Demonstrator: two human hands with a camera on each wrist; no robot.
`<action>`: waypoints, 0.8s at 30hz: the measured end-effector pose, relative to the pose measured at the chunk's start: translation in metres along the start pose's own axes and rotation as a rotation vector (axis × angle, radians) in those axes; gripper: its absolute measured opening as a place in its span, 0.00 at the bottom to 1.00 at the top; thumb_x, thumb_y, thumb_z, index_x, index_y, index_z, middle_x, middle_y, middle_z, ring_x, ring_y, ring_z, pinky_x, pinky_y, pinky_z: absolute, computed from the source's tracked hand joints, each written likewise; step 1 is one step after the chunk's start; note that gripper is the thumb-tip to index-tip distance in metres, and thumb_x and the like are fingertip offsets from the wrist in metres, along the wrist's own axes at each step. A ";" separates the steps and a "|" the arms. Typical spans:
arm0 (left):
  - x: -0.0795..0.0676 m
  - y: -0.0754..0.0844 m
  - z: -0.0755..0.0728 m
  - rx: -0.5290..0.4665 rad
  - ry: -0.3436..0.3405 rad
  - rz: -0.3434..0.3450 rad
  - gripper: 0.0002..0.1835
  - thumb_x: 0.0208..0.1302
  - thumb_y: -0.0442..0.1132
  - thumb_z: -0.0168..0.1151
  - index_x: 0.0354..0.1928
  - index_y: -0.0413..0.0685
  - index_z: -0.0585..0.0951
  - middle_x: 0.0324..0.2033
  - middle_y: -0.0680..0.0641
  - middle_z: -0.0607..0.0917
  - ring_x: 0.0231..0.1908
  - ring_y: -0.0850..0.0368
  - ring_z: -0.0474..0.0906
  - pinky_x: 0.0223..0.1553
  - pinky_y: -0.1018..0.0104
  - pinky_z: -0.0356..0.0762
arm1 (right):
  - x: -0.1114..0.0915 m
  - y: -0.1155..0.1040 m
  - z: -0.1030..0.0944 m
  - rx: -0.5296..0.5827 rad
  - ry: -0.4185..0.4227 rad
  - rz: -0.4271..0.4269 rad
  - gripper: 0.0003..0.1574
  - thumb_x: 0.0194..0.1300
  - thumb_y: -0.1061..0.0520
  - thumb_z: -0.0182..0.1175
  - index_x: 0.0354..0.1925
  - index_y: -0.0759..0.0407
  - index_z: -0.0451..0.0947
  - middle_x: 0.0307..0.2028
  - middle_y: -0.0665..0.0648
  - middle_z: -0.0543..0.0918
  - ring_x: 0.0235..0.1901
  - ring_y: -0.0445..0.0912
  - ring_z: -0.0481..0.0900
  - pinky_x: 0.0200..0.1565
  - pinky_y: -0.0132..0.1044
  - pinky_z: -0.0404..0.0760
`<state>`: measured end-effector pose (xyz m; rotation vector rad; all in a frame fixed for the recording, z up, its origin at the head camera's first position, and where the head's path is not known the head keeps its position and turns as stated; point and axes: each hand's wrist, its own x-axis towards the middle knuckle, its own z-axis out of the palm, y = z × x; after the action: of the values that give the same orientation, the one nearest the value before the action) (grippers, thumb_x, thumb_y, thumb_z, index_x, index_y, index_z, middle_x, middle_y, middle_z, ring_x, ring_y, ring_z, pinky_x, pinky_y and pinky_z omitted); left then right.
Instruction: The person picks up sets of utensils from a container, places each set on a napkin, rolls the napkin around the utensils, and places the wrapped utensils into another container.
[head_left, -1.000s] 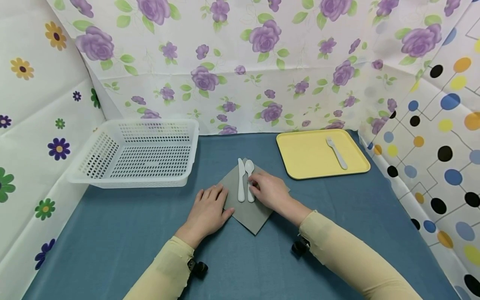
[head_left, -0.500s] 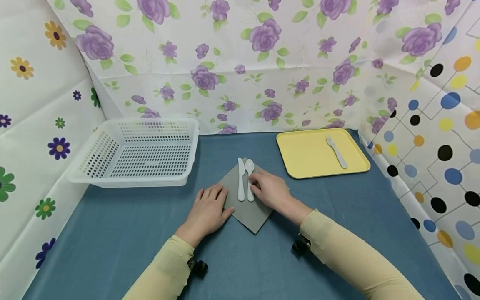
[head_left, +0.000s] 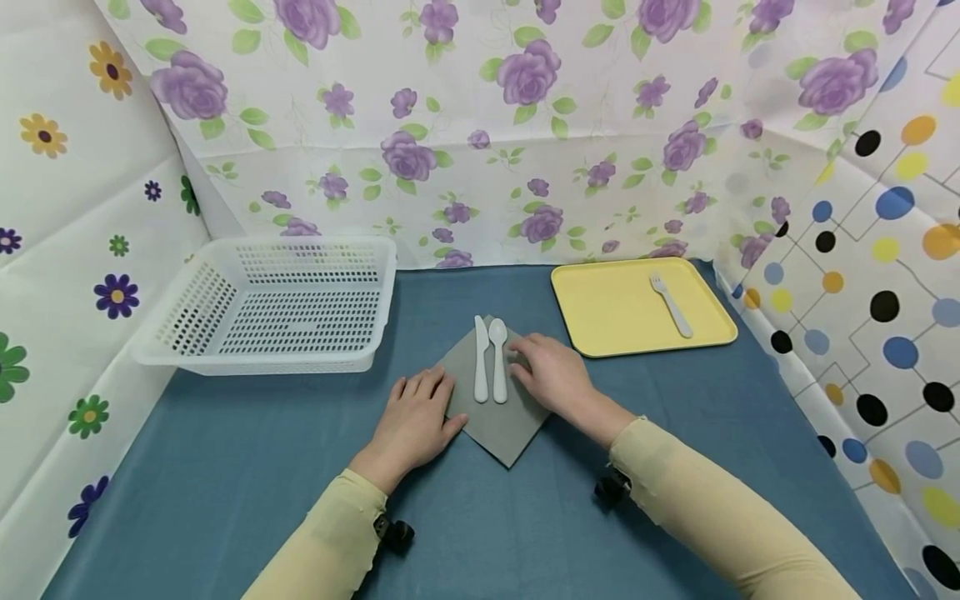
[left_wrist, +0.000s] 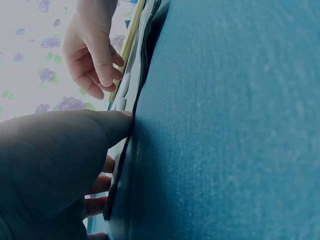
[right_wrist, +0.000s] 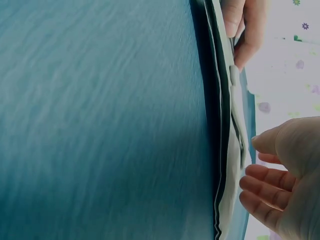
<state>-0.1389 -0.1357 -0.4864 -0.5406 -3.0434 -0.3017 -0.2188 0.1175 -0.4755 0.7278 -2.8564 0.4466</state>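
Note:
A folded grey napkin (head_left: pixel 506 433) lies with one corner toward me. On it, side by side, rest a white knife (head_left: pixel 481 367) and a white spoon (head_left: pixel 499 367), handles toward me. My left hand (head_left: pixel 412 425) rests on the napkin's left edge with fingers spread; in the left wrist view its thumb (left_wrist: pixel 117 125) touches the folded edge. My right hand (head_left: pixel 555 375) hovers just right of the spoon, apart from it. In the right wrist view its fingers (right_wrist: pixel 267 190) are loosely bent and hold nothing.
A white perforated basket (head_left: pixel 292 360) stands at the back left. At the back right, a yellow tray (head_left: pixel 600 308) bears a white fork (head_left: pixel 671 306). Blue cloth (head_left: pixel 247 467) covers the table, with patterned sheets (head_left: pixel 480 192) hanging behind and at both sides.
My right hand has let go of the spoon and moved slightly right. The spoon and knife stay in place on the napkin, and my left hand has not moved.

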 end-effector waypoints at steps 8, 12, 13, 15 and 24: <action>0.001 0.000 0.000 -0.003 -0.007 -0.005 0.36 0.82 0.56 0.66 0.79 0.40 0.74 0.78 0.34 0.72 0.77 0.34 0.67 0.77 0.32 0.62 | -0.003 0.010 -0.005 0.000 0.023 -0.012 0.23 0.79 0.53 0.70 0.67 0.57 0.86 0.60 0.60 0.88 0.58 0.57 0.87 0.53 0.54 0.89; 0.001 0.000 -0.001 -0.010 -0.007 -0.006 0.36 0.82 0.55 0.66 0.79 0.39 0.74 0.78 0.34 0.71 0.77 0.34 0.67 0.77 0.32 0.62 | -0.003 0.015 -0.008 -0.009 0.044 -0.027 0.24 0.79 0.53 0.71 0.68 0.58 0.85 0.61 0.61 0.88 0.60 0.58 0.86 0.57 0.55 0.88; 0.001 0.000 -0.001 -0.011 -0.007 -0.006 0.36 0.82 0.55 0.65 0.79 0.39 0.74 0.78 0.34 0.71 0.77 0.34 0.67 0.77 0.32 0.62 | -0.003 0.017 -0.008 -0.013 0.049 -0.032 0.25 0.79 0.53 0.71 0.68 0.59 0.85 0.61 0.61 0.88 0.61 0.58 0.85 0.59 0.55 0.87; 0.001 0.000 -0.001 -0.013 -0.007 -0.004 0.36 0.82 0.55 0.65 0.79 0.39 0.74 0.78 0.34 0.71 0.77 0.34 0.67 0.77 0.32 0.62 | -0.003 0.020 -0.008 -0.017 0.054 -0.039 0.26 0.79 0.53 0.71 0.68 0.60 0.84 0.63 0.62 0.87 0.64 0.59 0.84 0.63 0.56 0.84; 0.000 0.000 -0.001 -0.016 -0.001 0.001 0.35 0.82 0.55 0.65 0.79 0.39 0.74 0.78 0.34 0.71 0.77 0.33 0.67 0.77 0.32 0.62 | -0.005 0.032 -0.012 -0.045 0.069 -0.068 0.33 0.78 0.52 0.72 0.73 0.63 0.79 0.72 0.66 0.80 0.73 0.61 0.77 0.73 0.57 0.75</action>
<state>-0.1388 -0.1357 -0.4857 -0.5434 -3.0438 -0.3268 -0.2295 0.1504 -0.4734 0.7832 -2.7583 0.3892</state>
